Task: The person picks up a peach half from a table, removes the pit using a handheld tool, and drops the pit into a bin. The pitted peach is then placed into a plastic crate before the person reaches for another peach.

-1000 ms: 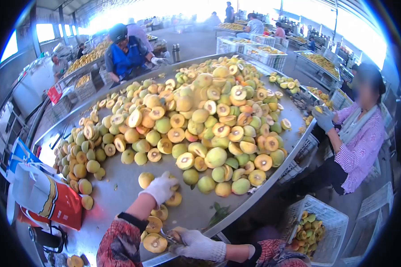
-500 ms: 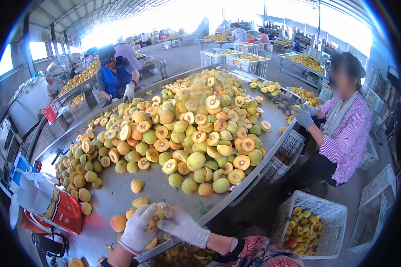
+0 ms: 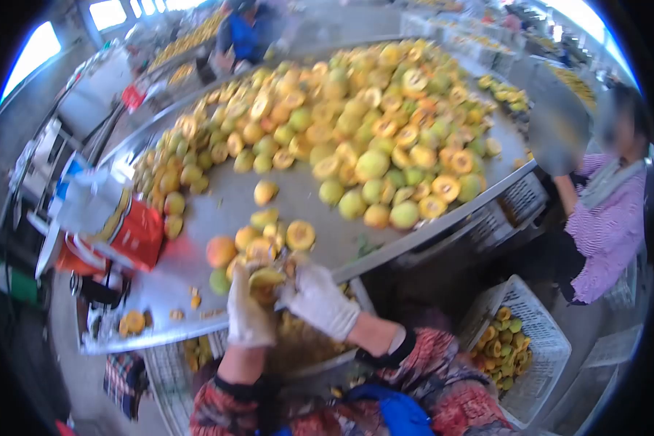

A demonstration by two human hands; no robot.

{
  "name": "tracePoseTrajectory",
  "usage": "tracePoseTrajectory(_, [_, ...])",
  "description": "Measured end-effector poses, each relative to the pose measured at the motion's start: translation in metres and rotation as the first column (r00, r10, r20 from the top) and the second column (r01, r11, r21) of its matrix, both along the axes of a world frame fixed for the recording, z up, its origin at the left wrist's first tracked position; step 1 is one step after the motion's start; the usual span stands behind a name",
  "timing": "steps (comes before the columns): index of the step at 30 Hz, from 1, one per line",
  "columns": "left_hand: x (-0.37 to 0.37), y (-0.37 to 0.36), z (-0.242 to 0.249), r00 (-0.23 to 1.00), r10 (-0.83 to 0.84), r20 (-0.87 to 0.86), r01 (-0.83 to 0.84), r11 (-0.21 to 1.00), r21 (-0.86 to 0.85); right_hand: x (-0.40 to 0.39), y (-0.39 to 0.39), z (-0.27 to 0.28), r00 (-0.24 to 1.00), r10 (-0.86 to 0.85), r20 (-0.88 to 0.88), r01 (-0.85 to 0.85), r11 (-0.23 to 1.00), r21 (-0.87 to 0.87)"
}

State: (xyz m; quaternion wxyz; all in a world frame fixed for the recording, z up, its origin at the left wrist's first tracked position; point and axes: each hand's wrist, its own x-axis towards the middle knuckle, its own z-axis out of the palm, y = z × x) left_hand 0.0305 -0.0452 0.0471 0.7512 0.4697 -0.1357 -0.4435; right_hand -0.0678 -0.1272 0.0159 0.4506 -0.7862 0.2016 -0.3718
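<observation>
Left grip (image 3: 250, 311): white-gloved hand, lower centre of frame; fingers clamped on a cut fruit (image 3: 267, 277), yellow-green.

Right grip (image 3: 321, 299): white-gloved hand, immediately right of the left; fingers bent inward close against the same fruit's right side. Blur at the fingertips; cannot tell whether clamped on anything.

Cut fruit: between the two grips, toward their fingertips, lower centre.

Loose fruits, small group: on the bench (image 3: 229, 207), just above the grips; includes one orange-red fruit (image 3: 221, 251) at left and one halved fruit (image 3: 301, 235) at right.

Single fruit (image 3: 266, 192): apart from the group, above it, near centre.

Fruit pile (image 3: 356, 120): whole and halved, upper centre, spreading left.

Red bag (image 3: 139, 236): on the bench, left of frame.

White crate (image 3: 556, 363): lower right, holding cut pieces (image 3: 500, 347).

Person in a striped shirt (image 3: 609, 225): right edge.

Person in blue (image 3: 243, 38): upper edge, left of centre.
</observation>
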Motion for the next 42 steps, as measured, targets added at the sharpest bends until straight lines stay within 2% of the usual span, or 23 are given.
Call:
tracePoseTrajectory(1, [-0.001, -0.002, -0.012, 0.957, 0.072, -0.280, -0.073, 0.997, 0.008, 0.001, 0.002, -0.009, 0.998, -0.064, -0.013, 0.064, 0.998, 0.000])
tracePoseTrajectory(2, [0.002, 0.001, -0.030, 0.936, 0.090, -0.342, -0.099, 0.995, -0.010, 0.001, 0.002, -0.012, 0.998, -0.043, 0.049, 0.040, 0.998, 0.049])
tracePoseTrajectory(3, [0.007, 0.004, -0.049, 0.911, 0.098, -0.401, -0.124, 0.992, -0.039, -0.004, 0.002, -0.009, 1.000, -0.010, -0.017, 0.013, 0.986, 0.167])
tracePoseTrajectory(4, [0.011, 0.007, -0.063, 0.890, 0.056, -0.453, -0.114, 0.988, -0.101, -0.009, 0.001, 0.007, 0.995, 0.040, -0.091, -0.005, 0.932, 0.362])
tracePoseTrajectory(5, [0.014, 0.007, -0.066, 0.877, 0.099, -0.471, -0.174, 0.977, -0.119, -0.014, 0.000, 0.019, 0.983, 0.102, -0.155, -0.003, 0.845, 0.535])
tracePoseTrajectory(7, [0.010, 0.006, -0.039, 0.858, 0.305, -0.414, -0.342, 0.940, -0.017, -0.022, 0.009, 0.010, 0.982, 0.064, -0.179, -0.011, 0.959, 0.282])
tracePoseTrajectory(8, [0.012, 0.006, -0.044, 0.860, 0.327, -0.392, -0.369, 0.929, -0.034, -0.025, 0.013, 0.006, 0.976, 0.084, -0.199, -0.069, 0.994, 0.084])
tracePoseTrajectory(11, [0.010, 0.012, -0.051, 0.901, 0.222, -0.373, -0.271, 0.959, -0.083, -0.021, 0.030, -0.019, 0.943, 0.123, -0.309, -0.122, 0.992, 0.023])
tracePoseTrajectory(12, [0.007, 0.014, -0.051, 0.907, 0.177, -0.382, -0.235, 0.966, -0.111, -0.022, 0.028, -0.023, 0.920, 0.162, -0.357, -0.200, 0.977, -0.072])
tracePoseTrajectory(14, [-0.001, 0.017, -0.044, 0.915, 0.088, -0.394, -0.167, 0.971, -0.172, -0.026, 0.028, -0.023, 0.909, 0.185, -0.372, -0.248, 0.960, -0.127])
tracePoseTrajectory(17, [-0.007, 0.023, -0.037, 0.925, 0.068, -0.374, -0.147, 0.971, -0.187, -0.031, 0.029, -0.033, 0.910, 0.171, -0.377, -0.265, 0.941, -0.212])
tracePoseTrajectory(18, [-0.007, 0.025, -0.037, 0.937, 0.079, -0.339, -0.131, 0.982, -0.135, -0.031, 0.030, -0.035, 0.914, 0.157, -0.374, -0.259, 0.935, -0.241])
tracePoseTrajectory(20, [-0.003, 0.032, -0.035, 0.958, 0.093, -0.270, -0.105, 0.994, -0.029, -0.033, 0.032, -0.034, 0.866, 0.184, -0.465, -0.277, 0.951, -0.140])
tracePoseTrajectory(24, [0.002, 0.040, -0.028, 0.966, -0.011, -0.257, 0.021, 0.999, 0.038, -0.037, 0.031, -0.017, 0.773, 0.223, -0.594, -0.248, 0.968, 0.040])
tracePoseTrajectory(27, [0.015, 0.041, -0.038, 0.933, -0.135, -0.334, 0.133, 0.991, -0.026, -0.033, 0.036, -0.031, 0.802, 0.191, -0.567, -0.250, 0.968, -0.028])
tracePoseTrajectory(30, [0.007, 0.037, -0.036, 0.942, 0.005, -0.336, 0.006, 0.999, 0.033, -0.032, 0.038, -0.030, 0.811, 0.217, -0.543, -0.266, 0.964, -0.012])
tracePoseTrajectory(34, [-0.002, 0.028, -0.046, 0.961, 0.164, -0.223, -0.164, 0.986, 0.020, -0.028, 0.041, -0.031, 0.851, 0.265, -0.453, -0.294, 0.956, 0.007])
tracePoseTrajectory(37, [-0.003, 0.030, -0.047, 0.929, 0.225, -0.294, -0.236, 0.972, -0.003, -0.030, 0.043, -0.026, 0.841, 0.287, -0.458, -0.289, 0.955, 0.067])
tracePoseTrajectory(42, [-0.007, 0.031, -0.048, 0.941, 0.214, -0.261, -0.238, 0.969, -0.064, -0.030, 0.047, -0.036, 0.891, 0.273, -0.363, -0.283, 0.959, 0.026])
